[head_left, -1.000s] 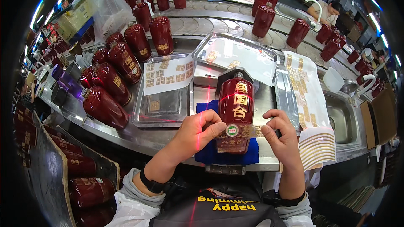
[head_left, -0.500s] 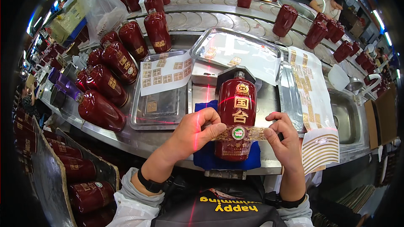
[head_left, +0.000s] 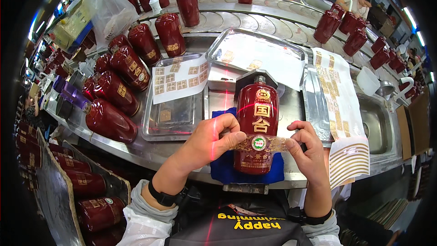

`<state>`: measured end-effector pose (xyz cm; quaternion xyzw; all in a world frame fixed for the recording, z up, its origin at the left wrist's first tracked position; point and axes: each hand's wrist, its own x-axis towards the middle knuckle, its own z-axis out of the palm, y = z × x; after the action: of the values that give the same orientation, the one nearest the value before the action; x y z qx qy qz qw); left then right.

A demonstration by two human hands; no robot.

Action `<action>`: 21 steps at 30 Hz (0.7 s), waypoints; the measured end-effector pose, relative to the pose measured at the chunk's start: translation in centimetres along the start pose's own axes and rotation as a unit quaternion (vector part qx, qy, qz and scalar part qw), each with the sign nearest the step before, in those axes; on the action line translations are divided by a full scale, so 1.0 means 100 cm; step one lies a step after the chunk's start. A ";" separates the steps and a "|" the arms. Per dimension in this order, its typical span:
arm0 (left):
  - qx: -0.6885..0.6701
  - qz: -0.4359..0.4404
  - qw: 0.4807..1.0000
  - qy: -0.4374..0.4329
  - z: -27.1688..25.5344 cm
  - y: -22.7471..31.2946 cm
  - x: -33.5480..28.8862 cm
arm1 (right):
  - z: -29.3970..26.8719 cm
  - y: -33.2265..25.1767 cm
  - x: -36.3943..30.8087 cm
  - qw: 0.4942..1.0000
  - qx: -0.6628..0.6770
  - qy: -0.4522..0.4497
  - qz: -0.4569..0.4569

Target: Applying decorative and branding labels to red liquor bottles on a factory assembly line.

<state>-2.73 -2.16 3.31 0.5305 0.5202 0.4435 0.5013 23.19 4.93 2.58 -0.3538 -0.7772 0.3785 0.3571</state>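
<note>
A dark red glass bottle [head_left: 257,114] with gold lettering lies tilted in front of me, neck away, over a blue cloth [head_left: 227,171]. A clear, gold-patterned decal strip [head_left: 259,143] with a round green-and-white emblem is stretched across its lower half. My left hand [head_left: 208,140] pinches the strip's left end between thumb and bent fingers. At the other end, my right hand [head_left: 309,154] pinches it with thumb and forefinger, the other fingers curled. How much of the strip touches the glass is hard to tell.
Metal trays [head_left: 148,130] with decal sheets [head_left: 180,81] stand behind and left. Several red bottles [head_left: 110,119] crowd the left side. A sheet of curved gold strips [head_left: 349,160] hangs at right, near a sink [head_left: 378,132]. Beyond runs a conveyor [head_left: 268,20] carrying bottles.
Bottles on the near conveyor have shifted right, while one on the farther belt has moved left. Both hands keep their hold on the strip, almost unmoved over the bottle.
</note>
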 end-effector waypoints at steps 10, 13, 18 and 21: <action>-0.011 0.005 1.000 0.004 -0.001 -0.009 0.001 | 0.000 0.005 -0.005 0.989 -0.137 0.055 -0.004; -0.066 0.016 0.985 0.159 0.003 -0.027 -0.009 | 0.001 -0.022 -0.019 0.987 -0.143 -0.014 -0.073; 0.032 0.130 0.981 0.143 0.039 -0.030 -0.015 | 0.018 -0.021 -0.022 0.977 -0.157 -0.045 -0.139; 0.003 0.120 0.985 0.127 0.041 -0.031 -0.016 | 0.018 -0.017 -0.028 0.983 -0.146 -0.037 -0.107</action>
<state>0.94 -4.14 -0.08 0.5298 0.5135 0.5630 0.3724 22.60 1.18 2.38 -0.3023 -0.8703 0.2332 0.3110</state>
